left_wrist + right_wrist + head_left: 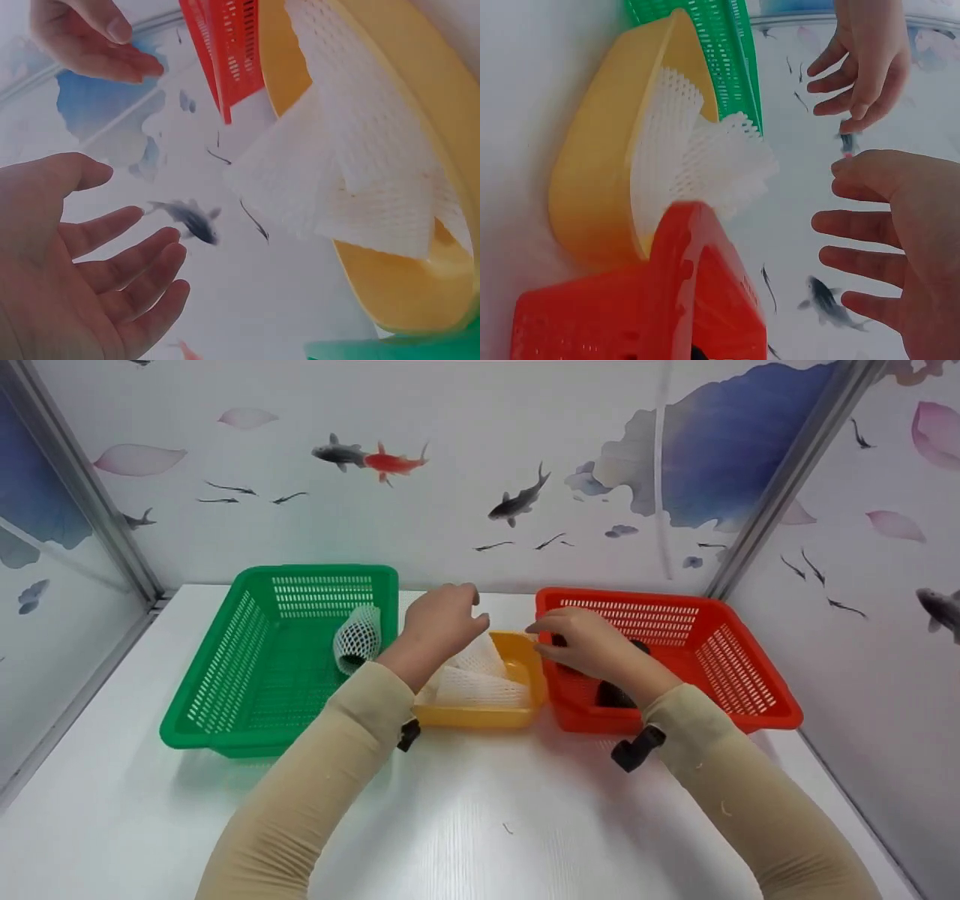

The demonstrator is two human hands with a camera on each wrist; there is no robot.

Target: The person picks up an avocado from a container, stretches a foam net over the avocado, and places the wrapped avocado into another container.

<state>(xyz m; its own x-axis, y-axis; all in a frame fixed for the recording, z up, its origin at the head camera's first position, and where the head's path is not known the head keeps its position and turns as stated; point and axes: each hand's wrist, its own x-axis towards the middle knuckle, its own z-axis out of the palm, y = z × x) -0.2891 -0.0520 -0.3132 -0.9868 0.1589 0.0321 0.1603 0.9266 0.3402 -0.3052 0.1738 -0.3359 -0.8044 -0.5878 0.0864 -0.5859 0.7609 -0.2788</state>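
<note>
The left hand is held above the oblong yellow plastic tub, fingers loosely extended and parted, with nothing gripped. The right hand is held over the near-tub side of the perforated red plastic basket, fingers likewise spread and unloaded. White foam net sleeves are contained in the tub; dark objects are contained in the red basket. One net-sleeved dark item is placed in the perforated green plastic basket.

Left hand at eight o'clock, right hand at ten-thirty
White netting juts from yellow bin at three; red basket at twelve.
</note>
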